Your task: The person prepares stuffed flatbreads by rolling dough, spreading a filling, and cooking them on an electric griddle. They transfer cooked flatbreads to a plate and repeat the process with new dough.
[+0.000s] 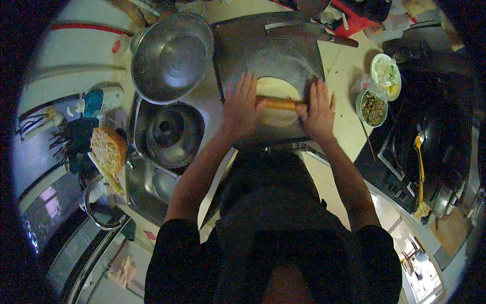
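Note:
A round, flat sheet of dough (279,86) lies near the front edge of a dark, floured board (243,49). Across the dough rests a wooden rolling pin (280,103). My left hand (243,104) lies palm down over the pin's left end, fingers stretched forward. Over the pin's right end is my right hand (319,110), also palm down, its thumb against the wood. The palms hide both ends of the pin. A cleaver (296,31) with a brown handle lies along the board's far edge.
Left of the board, a large metal basin (172,57) stands beside a sink holding a metal bowl (167,133). At the right are a bowl of chopped filling (373,109), a plate of chopped food (385,72) and a dark stove (436,152) with a yellow-handled spoon (420,159).

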### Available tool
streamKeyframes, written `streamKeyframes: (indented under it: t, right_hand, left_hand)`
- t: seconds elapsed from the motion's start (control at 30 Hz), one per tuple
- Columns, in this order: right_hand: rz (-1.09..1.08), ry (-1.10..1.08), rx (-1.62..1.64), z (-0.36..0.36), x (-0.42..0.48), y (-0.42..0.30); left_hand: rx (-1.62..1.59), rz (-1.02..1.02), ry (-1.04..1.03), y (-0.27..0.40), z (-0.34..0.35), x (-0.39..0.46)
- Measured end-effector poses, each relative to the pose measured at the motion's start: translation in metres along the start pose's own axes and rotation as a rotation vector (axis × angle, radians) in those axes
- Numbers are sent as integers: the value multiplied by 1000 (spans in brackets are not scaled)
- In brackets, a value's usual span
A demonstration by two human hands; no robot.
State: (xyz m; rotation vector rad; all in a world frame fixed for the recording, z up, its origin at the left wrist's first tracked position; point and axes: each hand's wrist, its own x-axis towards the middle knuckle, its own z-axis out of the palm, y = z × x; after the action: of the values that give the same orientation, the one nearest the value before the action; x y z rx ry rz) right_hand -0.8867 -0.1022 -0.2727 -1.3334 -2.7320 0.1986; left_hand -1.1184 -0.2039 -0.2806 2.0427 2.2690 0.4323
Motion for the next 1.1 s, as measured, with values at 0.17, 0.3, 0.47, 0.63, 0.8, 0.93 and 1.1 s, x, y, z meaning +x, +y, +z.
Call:
streamKeyframes:
  t: [0.17,0.3,0.47,0.63,0.8,0.93,1.1]
  right_hand:
    - [132,299,-124,17,88,27]
    - [93,235,-3,10,46,10]
    - [34,-74,60,-2,-38,-10]
    - [160,182,-53,3,49,17]
    - [51,216,0,4,13,9]
    - [73,-112,72,-7,-81,-28]
    - [26,-31,59,-6,-71,-32]
  left_hand:
    - [-69,-38,220,-26,31,117]
    - [-16,24,94,-17,13,81]
    - [-104,111,-200,-5,10,8]
    - [-17,93,116,-8,26,107]
    - [-73,77,31,-2,17,76]
    - [-99,202,-144,-1,10,-43]
    - [11,139,-164,4,0,-46]
